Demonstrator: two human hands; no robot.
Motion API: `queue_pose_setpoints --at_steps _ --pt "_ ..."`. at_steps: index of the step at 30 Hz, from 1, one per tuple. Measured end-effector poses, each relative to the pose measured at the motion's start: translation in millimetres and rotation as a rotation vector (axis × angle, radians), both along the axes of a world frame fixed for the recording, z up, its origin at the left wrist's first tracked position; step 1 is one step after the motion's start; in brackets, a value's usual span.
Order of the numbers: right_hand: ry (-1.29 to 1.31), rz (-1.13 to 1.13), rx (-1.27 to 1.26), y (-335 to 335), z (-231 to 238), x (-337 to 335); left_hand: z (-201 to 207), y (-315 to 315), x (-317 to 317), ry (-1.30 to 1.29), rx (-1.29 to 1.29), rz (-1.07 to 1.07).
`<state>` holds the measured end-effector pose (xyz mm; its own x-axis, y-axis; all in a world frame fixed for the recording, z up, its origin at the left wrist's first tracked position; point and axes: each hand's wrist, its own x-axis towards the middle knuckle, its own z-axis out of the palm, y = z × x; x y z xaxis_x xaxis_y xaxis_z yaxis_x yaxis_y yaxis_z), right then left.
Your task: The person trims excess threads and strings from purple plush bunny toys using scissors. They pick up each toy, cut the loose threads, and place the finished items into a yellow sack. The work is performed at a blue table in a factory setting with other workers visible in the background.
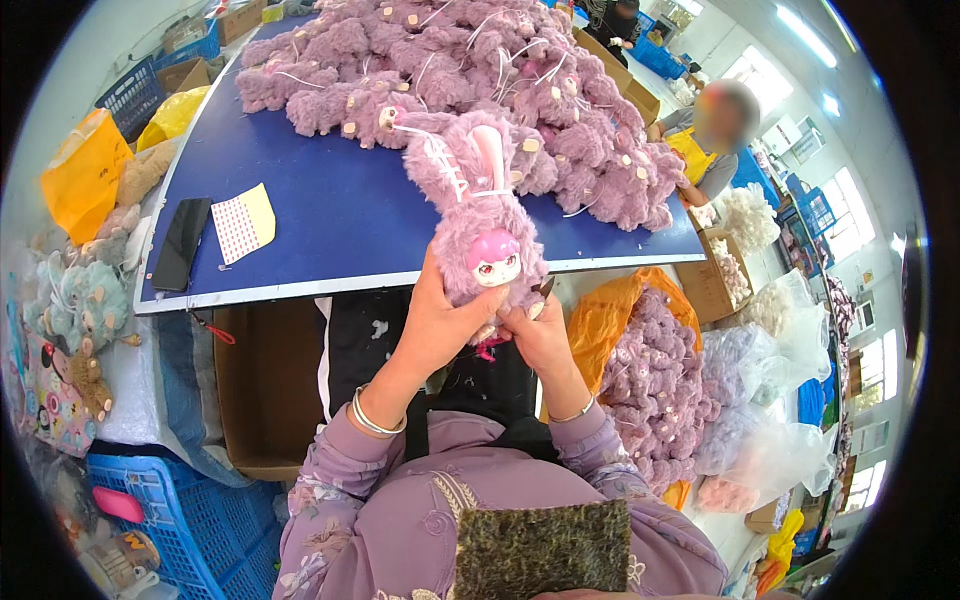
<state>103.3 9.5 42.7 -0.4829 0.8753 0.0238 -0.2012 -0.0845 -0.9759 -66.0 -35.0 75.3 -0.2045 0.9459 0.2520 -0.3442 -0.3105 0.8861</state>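
Note:
A mauve plush bunny doll (489,215) with long ears, pink hair and a vinyl face stands upright between my hands, just off the table's near edge. White cord is wound round its ears. My left hand (437,322) is wrapped round its left side, thumb across the front below the face. At its lower right, my right hand (540,335) is closed on the doll's foot area. A small dark pointed piece shows by the right fingers; I cannot tell what it is. A bit of magenta material hangs under the doll.
More plush dolls (480,70) are heaped on the blue table (330,220). A phone (182,245) and a sticker sheet (243,222) lie at left. An orange bag (600,325) of dolls stands right, a blue crate (190,520) lower left. A co-worker (705,140) is beyond the table.

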Motion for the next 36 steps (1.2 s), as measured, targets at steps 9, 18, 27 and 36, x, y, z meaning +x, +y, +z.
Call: queue_pose_setpoints --at_steps 9,18,27,36 --pt "-0.327 -0.306 0.381 10 82 16 -13 -9 -13 0.116 -0.044 -0.022" --pt "-0.303 -0.183 0.599 28 122 -12 -18 -11 -18 0.387 -0.077 0.013" --pt "-0.631 0.133 0.402 8 64 42 -48 6 -20 0.033 -0.276 -0.015" --pt "-0.358 -0.073 0.227 19 12 6 -49 14 -9 0.147 -0.179 -0.04"
